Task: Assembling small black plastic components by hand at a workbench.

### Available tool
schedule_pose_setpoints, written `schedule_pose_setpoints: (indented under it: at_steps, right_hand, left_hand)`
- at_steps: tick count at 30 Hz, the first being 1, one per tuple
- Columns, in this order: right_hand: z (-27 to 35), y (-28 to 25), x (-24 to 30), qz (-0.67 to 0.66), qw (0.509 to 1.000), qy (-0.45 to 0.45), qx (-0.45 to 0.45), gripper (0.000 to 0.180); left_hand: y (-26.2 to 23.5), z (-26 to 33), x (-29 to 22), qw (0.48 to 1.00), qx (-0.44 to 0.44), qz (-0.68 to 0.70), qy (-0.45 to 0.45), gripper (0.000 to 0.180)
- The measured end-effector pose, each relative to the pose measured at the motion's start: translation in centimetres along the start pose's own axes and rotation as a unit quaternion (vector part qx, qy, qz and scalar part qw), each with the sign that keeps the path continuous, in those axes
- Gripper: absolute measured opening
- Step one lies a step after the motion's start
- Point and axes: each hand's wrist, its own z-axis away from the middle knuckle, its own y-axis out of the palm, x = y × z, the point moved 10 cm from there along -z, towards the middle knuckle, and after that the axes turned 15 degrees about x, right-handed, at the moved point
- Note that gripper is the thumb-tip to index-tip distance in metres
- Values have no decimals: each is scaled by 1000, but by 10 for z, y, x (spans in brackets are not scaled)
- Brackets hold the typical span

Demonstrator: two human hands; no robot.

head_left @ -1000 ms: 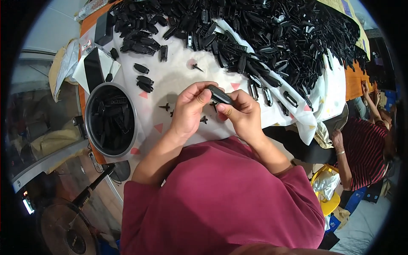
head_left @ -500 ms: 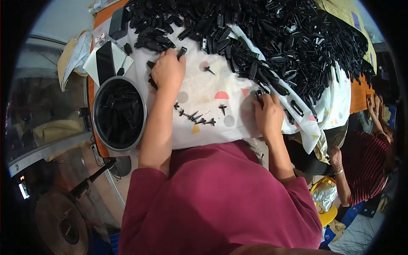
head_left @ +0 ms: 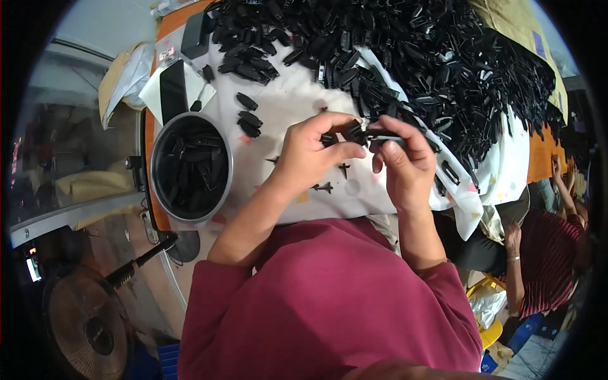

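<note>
My left hand pinches a small black plastic piece between thumb and fingers above the cloth. Against it, my right hand holds a slim black piece by thumb and bent fingers. The two pieces meet, or nearly so; whether they are joined I cannot tell. On the cloth below lie small black cross-shaped parts, some hidden by my left hand. A few black oval clip-like shells rest to the left of that hand. Beyond both hands spreads a large heap of similar black pieces.
A round metal bowl with black pieces inside stands at the table's left edge. Behind it are a dark phone-like slab and a black box. A fan stands lower left. Another person in a striped top is at right.
My left hand has moved right and nearer from the shells at left. My right hand has lifted inward from the cloth. Both now hold black pieces close together.
</note>
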Motion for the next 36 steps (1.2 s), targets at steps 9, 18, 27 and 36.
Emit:
schedule_pose_setpoints:
  at_steps: [9,18,27,36]
  right_hand:
    - [-2,27,35,336,932,-91,101,28]
    - [-5,34,47,450,883,-100,85,31]
    - [18,36,41,540,823,-176,-6,32]
    - [37,-6,-43,105,982,149,-42,23]
  left_hand:
    - [-6,8,-15,989,5,-147,-14,37]
    - [-9,7,-26,991,8,-117,65,37]
    - [10,15,27,985,-34,160,-49,30]
    - [26,27,54,962,8,255,-94,26]
